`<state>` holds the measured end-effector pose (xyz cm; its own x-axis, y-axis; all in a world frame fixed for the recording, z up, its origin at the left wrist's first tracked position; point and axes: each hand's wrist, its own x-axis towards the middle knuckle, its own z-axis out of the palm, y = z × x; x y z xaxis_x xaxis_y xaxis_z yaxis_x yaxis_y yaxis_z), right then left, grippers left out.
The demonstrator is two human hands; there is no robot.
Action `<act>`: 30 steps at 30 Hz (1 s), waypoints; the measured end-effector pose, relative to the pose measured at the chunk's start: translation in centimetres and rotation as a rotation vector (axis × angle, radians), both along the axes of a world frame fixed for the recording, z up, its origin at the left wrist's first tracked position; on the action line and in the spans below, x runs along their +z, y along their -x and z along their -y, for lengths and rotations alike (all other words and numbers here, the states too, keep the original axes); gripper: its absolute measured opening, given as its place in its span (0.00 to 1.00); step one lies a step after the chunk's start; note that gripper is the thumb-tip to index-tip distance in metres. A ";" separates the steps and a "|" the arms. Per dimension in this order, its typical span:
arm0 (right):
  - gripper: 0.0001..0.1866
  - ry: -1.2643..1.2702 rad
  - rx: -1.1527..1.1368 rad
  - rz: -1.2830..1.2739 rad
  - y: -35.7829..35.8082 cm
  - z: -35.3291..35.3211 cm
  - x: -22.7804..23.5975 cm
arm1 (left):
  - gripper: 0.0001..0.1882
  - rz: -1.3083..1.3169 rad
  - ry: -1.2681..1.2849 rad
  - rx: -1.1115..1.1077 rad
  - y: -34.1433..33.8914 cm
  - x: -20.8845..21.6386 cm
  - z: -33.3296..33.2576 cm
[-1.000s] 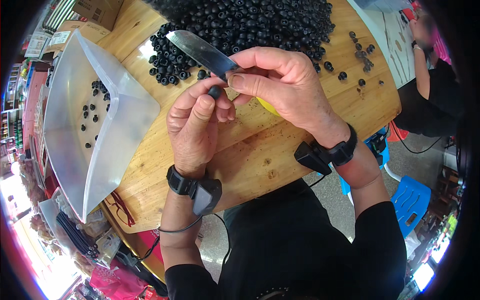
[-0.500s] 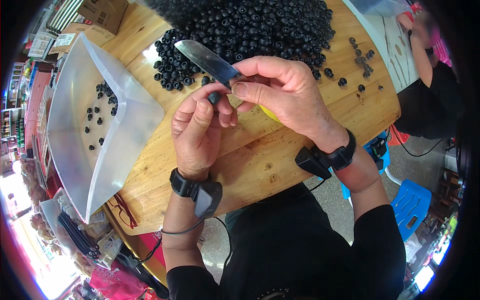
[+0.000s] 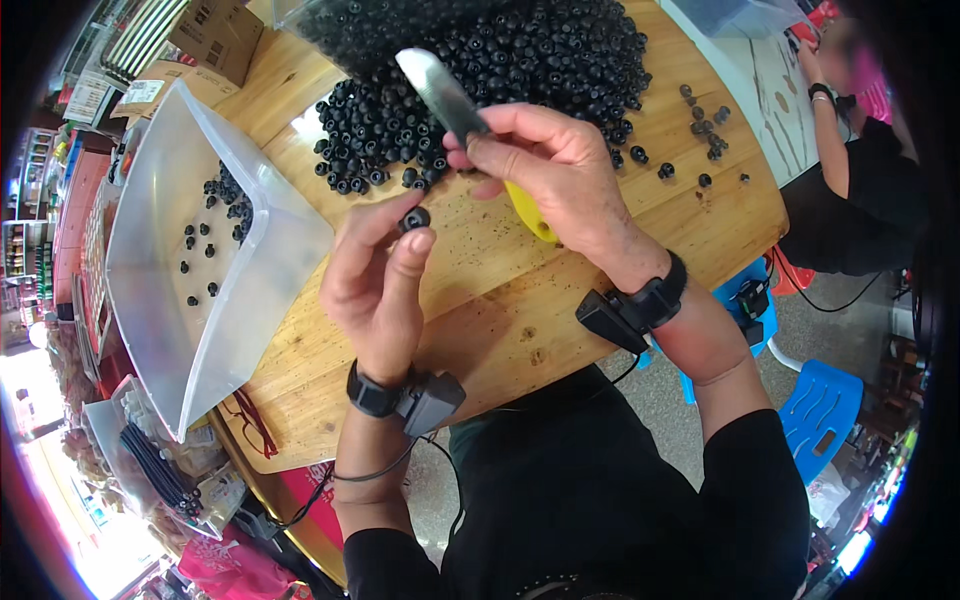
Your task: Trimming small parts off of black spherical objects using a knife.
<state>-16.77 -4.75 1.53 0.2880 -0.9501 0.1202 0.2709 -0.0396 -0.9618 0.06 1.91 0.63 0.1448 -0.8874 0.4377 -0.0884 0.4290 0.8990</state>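
Note:
Between the thumb and fingertips of my left hand (image 3: 372, 290) is a small round black part (image 3: 414, 219) with a hole in its end. My right hand (image 3: 572, 185) grips a knife (image 3: 440, 92) with a yellow handle. The blade points up and to the left, apart from the part in my left hand. Beyond both hands a large heap of similar black parts (image 3: 560, 65) covers the far side of the wooden table (image 3: 470, 340). What these parts are I cannot tell.
A translucent plastic bin (image 3: 270, 290) with several black parts inside stands at the left. Loose parts (image 3: 712, 125) lie at the right. Red-framed glasses (image 3: 250, 425) rest near the table's front left edge. Another person's arm (image 3: 832, 130) is at the far right, above a blue stool (image 3: 820, 415).
The knife has moved up and away from the black part, its yellow handle now showing more. My left hand has shifted slightly left and down, and the part has turned to show its hole.

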 end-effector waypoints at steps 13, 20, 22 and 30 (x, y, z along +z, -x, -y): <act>0.14 -0.580 0.198 1.006 8.0 2.4 -1.1 | 0.12 1.044 0.174 0.629 -8.7 10.3 0.6; 0.13 -0.682 0.295 1.173 12.9 0.9 -2.1 | 0.10 1.145 0.473 0.505 -3.4 8.8 -0.5; 0.13 -0.647 0.238 1.147 13.7 0.4 -1.7 | 0.06 1.016 0.415 0.240 -0.2 6.2 -0.6; 0.15 -0.586 0.161 0.998 14.3 -2.3 -3.4 | 0.06 0.967 0.107 0.121 7.5 -1.1 2.6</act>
